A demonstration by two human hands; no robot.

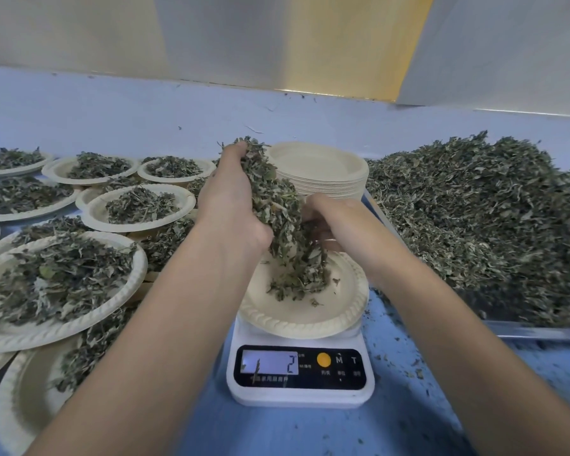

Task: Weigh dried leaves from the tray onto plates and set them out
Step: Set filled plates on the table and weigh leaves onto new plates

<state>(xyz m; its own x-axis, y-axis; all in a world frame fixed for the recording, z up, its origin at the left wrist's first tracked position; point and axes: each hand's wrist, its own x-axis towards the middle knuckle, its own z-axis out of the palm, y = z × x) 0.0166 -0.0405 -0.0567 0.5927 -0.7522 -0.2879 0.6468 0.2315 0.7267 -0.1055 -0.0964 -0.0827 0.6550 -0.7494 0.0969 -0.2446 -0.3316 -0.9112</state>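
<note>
Left hand (234,205) and right hand (329,222) curl round a loose clump of dried leaves (277,205) spilling onto the plate (296,327) on the scale (300,393). Light and crumbly, they probably handle best scooped from beneath.

Matt, ridged plate (305,319) of paper pulp on a glossy white plastic scale (300,397); dried leaves (474,209) crinkled, dull — tray (540,333) rim probably brushed metal.
</note>
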